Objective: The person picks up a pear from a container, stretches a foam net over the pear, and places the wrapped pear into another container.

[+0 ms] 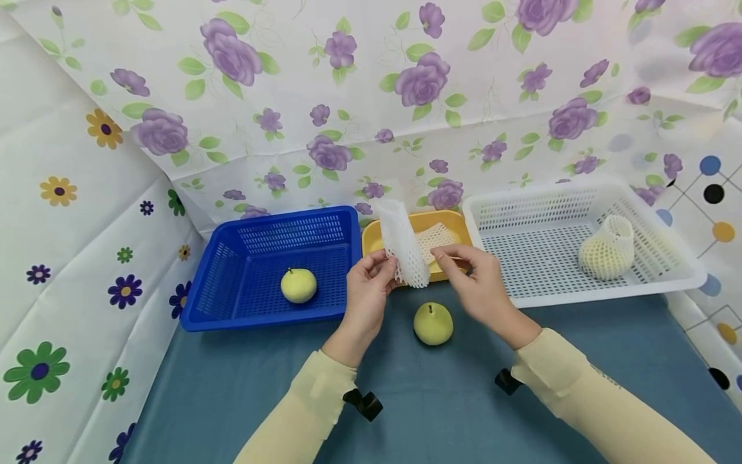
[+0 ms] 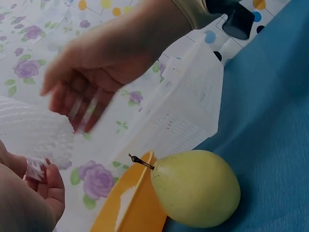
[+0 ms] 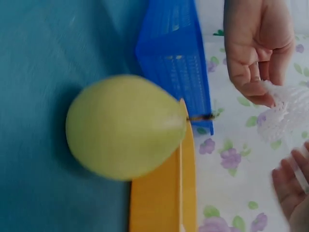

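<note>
My left hand (image 1: 368, 283) pinches a white foam fruit net (image 1: 404, 241) by its lower edge; the net stands up, longer than the hand. To its right, my right hand (image 1: 472, 277) hovers apart from the net, fingers loosely bent. In the right wrist view a gap shows between those fingers (image 3: 289, 186) and the net (image 3: 287, 111). A pale thin streak crosses the right fingers in the left wrist view, too blurred to identify. Below both hands, a yellow-green pear (image 1: 433, 324) sits on the table with its stem up.
A blue basket (image 1: 269, 320) at left holds one pear (image 1: 298, 285). Behind the hands, a yellow tray (image 1: 371, 237) contains more foam netting (image 1: 436, 238). In the white basket (image 1: 585, 298) at right lies a net-wrapped pear (image 1: 607, 251). Blue-green cloth (image 1: 440, 412) covers the table.
</note>
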The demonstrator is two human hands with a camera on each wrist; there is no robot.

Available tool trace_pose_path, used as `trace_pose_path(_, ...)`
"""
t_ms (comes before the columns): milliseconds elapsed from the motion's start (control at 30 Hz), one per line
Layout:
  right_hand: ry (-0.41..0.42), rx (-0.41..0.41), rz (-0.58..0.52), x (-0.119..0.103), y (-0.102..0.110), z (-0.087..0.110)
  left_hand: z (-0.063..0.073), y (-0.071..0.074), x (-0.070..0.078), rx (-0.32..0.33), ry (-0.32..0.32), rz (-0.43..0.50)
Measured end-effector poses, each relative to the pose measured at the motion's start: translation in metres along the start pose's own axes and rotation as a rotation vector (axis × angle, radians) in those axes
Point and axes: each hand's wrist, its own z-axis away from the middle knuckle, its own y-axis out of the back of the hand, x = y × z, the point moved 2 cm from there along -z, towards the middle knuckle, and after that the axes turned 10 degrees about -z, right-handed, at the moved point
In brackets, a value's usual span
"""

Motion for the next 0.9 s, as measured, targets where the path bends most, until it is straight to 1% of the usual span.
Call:
trace_pose_path(67, -0.141, -0.013, -0.038, -0.003, 0.000, -0.001, 0.001, 0.001, 0.002, 0.013, -0.035, -0.025)
trace_pose_path(133, -0.259, -0.077, -0.092, 0.000, 0.000, -0.002, 0.002, 0.001, 0.003, 0.016, -0.065, -0.054)
trace_pose_path(233, -0.366, -0.191, -0.170, 0.012, -0.003, 0.000, 0.004, 0.001, 0.004, 0.008, -0.123, -0.108)
trace_pose_path(300, -0.397, -0.233, -0.202, 0.022, -0.006, 0.001, 0.004, 0.001, 0.003, -0.002, -0.159, -0.134)
trace_pose_path(400, -0.422, -0.238, -0.259, 0.034, -0.008, 0.002, 0.005, 0.000, 0.002, -0.026, -0.196, -0.160)
trace_pose_path(500, -0.448, -0.235, -0.332, 0.039, -0.009, 0.001, 0.006, -0.002, 0.002, -0.051, -0.204, -0.188)
trace_pose_path(600, -0.499, -0.237, -0.367, 0.040, -0.008, 0.002, 0.007, -0.003, 0.002, -0.070, -0.214, -0.212)
trace_pose_path(700, -0.558, -0.202, -0.354, 0.042, -0.006, 0.002, 0.008, -0.004, 0.002, -0.073, -0.232, -0.221)
trace_pose_path(800, -0.604, -0.157, -0.374, 0.044, -0.005, 0.001, 0.008, -0.005, 0.001, -0.077, -0.244, -0.196)
trace_pose_path(900, -0.618, -0.137, -0.413, 0.047, -0.003, 0.000, 0.008, -0.005, 0.000, -0.082, -0.234, -0.194)
